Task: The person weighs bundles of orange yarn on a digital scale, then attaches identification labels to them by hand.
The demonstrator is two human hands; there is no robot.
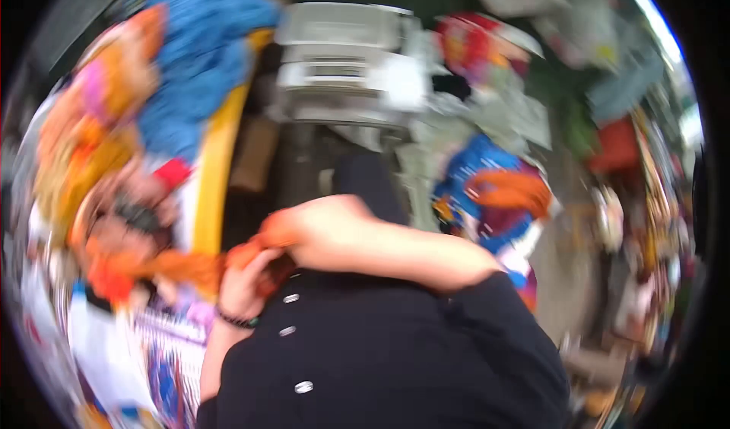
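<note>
An orange cloth [182, 266] stretches from the pile at the left toward my body, and both my hands are on it. My left hand [245, 283], with a dark bracelet at the wrist, is closed around the cloth in front of my black shirt. Close above it and to the right, my right hand [308, 230] is also closed on the orange cloth, its forearm crossing from the right. Motion blur softens the fingers of both hands. Part of the cloth between the hands is hidden.
Blue fabric [199, 56] lies at the upper left beside a yellow edge [220, 155]. A pale plastic chair [334, 64] stands ahead. Colourful fabrics [498, 193] are heaped at the right. White paper [110, 345] and striped cloth lie at the lower left.
</note>
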